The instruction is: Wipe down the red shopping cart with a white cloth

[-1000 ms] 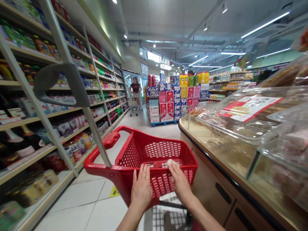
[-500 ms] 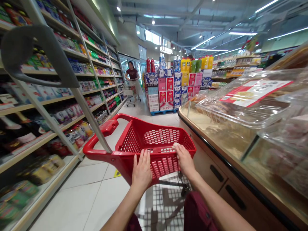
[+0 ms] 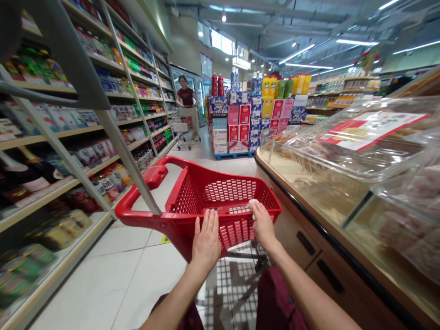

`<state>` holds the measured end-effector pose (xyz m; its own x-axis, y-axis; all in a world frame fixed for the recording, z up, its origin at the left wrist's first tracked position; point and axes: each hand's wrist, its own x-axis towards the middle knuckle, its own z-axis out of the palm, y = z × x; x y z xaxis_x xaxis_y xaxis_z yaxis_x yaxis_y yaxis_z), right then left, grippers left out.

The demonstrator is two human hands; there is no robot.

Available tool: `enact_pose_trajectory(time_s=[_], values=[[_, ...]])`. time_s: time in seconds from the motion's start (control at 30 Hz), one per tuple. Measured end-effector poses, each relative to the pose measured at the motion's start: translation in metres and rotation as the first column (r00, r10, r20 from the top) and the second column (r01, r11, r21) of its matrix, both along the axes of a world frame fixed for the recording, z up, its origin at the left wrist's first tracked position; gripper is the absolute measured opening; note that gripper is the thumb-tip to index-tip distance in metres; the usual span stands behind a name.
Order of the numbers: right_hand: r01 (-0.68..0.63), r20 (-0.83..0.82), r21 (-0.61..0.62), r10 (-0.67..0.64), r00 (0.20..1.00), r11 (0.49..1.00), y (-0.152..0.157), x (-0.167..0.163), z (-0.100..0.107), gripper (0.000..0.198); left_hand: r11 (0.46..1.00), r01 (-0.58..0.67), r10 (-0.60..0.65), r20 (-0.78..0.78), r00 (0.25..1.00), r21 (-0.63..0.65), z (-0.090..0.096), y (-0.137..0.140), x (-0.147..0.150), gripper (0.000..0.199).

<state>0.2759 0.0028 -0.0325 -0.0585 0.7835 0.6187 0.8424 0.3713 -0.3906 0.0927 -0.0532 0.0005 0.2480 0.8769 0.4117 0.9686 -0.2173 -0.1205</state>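
Note:
A red plastic shopping basket on wheels (image 3: 192,221) stands in front of me, with perforated walls and a long metal pull bar (image 3: 127,160) rising to the upper left. No goods show inside the part of it I can see. My left hand (image 3: 206,238) lies at the near rim, fingers straight and close together, pointing into the basket. At the right end of the same rim, my right hand (image 3: 264,227) has its fingers bent around a small crumpled white tissue (image 3: 253,202). Most of the tissue is hidden by the fingers.
Shelves of packaged goods (image 3: 99,119) line the left side. To the right runs a wooden counter (image 3: 309,229) bearing clear plastic food boxes (image 3: 364,137). Ahead, stacked cartons (image 3: 240,126) stand on a blue pallet, and a person (image 3: 187,101) is behind a shopping cart (image 3: 182,126).
My view has shifted slightly. Both hands stay at the basket's near rim, the right still with the tissue. The person with the cart has moved a little closer.

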Motion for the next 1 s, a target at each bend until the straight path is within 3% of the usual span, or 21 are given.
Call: enact_pose_trajectory(time_s=[0.17,0.37,0.47,0.57,0.67,0.77,0.8,0.87,1.0], values=[[-0.239,0.054,0.035,0.237,0.97,0.97,-0.01,-0.032,0.004,0.063,1.0,0.024,-0.024,0.015,1.0,0.018,0.015,-0.003,-0.008,0.057],[-0.11,-0.083,-0.027,0.108,0.991,0.994,0.0,-0.018,0.012,0.064,0.989,-0.067,0.064,0.026,0.998,0.135,0.043,-0.01,-0.053,0.051],[-0.24,-0.12,0.003,0.239,0.964,0.971,-0.01,-0.057,0.022,0.064,0.988,-0.071,0.067,0.03,0.997,0.137,0.044,-0.01,-0.058,0.049],[-0.434,-0.107,0.043,0.436,0.894,0.9,-0.025,-0.106,0.037,0.064,0.982,-0.001,-0.005,0.033,0.999,0.19,0.043,-0.009,-0.067,0.046],[-0.508,-0.075,0.048,0.51,0.857,0.86,-0.031,-0.125,0.045,0.064,0.944,0.063,-0.089,0.068,0.994,0.324,0.049,-0.011,-0.09,0.042],[-0.453,-0.09,0.013,0.452,0.888,0.892,-0.028,-0.119,0.045,0.065,0.877,-0.084,-0.008,0.189,0.982,0.473,0.054,-0.016,-0.108,0.043],[-0.437,-0.102,0.007,0.436,0.894,0.899,-0.026,-0.118,0.046,0.065,0.87,-0.114,0.015,0.204,0.979,0.479,0.054,-0.017,-0.11,0.044],[-0.447,-0.114,0.019,0.446,0.888,0.894,-0.024,-0.126,0.05,0.062,0.906,-0.09,0.021,0.17,0.985,0.413,0.051,-0.019,-0.107,0.046],[-0.497,-0.059,0.075,0.501,0.863,0.865,-0.022,-0.17,0.067,0.048,0.965,-0.058,0.031,0.106,0.994,0.256,0.041,-0.017,-0.096,0.045]])
